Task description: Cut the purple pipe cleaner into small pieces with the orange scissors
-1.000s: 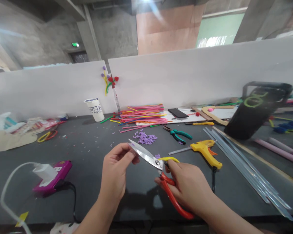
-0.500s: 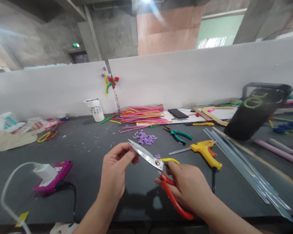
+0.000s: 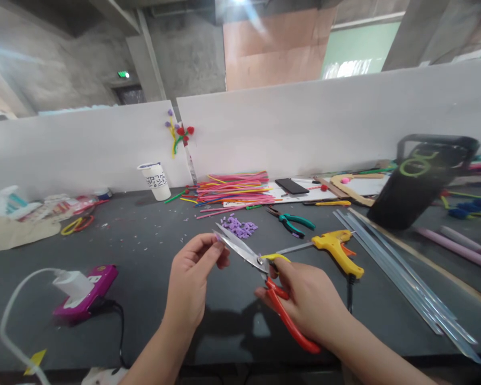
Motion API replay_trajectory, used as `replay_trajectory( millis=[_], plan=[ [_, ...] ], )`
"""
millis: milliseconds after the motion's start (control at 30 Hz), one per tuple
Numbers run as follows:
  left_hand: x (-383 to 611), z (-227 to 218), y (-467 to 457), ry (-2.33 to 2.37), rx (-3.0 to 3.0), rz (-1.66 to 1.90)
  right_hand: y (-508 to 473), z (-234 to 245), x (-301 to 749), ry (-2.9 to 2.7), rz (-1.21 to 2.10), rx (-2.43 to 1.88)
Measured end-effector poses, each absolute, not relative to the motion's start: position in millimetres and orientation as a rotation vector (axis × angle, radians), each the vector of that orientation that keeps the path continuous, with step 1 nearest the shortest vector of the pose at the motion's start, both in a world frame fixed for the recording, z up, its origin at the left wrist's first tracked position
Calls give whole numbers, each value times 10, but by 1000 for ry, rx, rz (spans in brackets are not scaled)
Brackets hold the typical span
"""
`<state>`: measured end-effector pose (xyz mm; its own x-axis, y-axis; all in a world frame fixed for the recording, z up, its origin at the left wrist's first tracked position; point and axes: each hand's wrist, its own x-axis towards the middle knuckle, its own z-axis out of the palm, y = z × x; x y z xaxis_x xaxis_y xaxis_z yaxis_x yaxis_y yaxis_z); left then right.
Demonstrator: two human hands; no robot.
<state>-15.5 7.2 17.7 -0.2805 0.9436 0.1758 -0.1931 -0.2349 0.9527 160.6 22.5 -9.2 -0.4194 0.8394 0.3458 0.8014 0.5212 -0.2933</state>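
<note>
My left hand (image 3: pixel 196 267) pinches a tiny purple piece (image 3: pixel 218 236) between thumb and forefinger; most of it is hidden by the fingers. Right at those fingertips are the blades of the scissors (image 3: pixel 244 251), slightly parted. My right hand (image 3: pixel 304 294) grips the scissors by their red handles. A yellow strip (image 3: pixel 276 257) shows at the right forefinger; whether the hand holds it, I cannot tell. Just beyond the blades lies a heap of short purple pieces (image 3: pixel 240 227) on the dark table.
A yellow glue gun (image 3: pixel 339 248), green-handled pliers (image 3: pixel 292 220) and clear glue sticks (image 3: pixel 396 278) lie to the right. Behind are a bundle of pink stems (image 3: pixel 232 188), a phone (image 3: pixel 291 186) and a paper cup (image 3: pixel 155 182). A black bottle (image 3: pixel 420 182) stands right; a purple power strip (image 3: pixel 86 294) lies left.
The scissor blades have parted slightly, where they looked closed before. My right hand has shifted up a little with the scissors, and a purple bit now shows at the left fingertips.
</note>
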Motion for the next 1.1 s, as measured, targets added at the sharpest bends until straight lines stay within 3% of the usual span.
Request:
replay_trajectory(
  millis=[300,567,867,1100],
  plan=[
    [-141,162,56,1126,1123,1706,188,-121,1567,-2354,65,-1337],
    [-135,185,-13,1471,1431,1668,187,-113,1574,-2342,-40,-1340],
    [-120,164,-2,1350,1310,1797,161,-125,1561,-2337,27,-1325],
    [-113,176,-3,1389,1426,1704,176,-139,1548,-2354,-40,-1321]
  ],
)
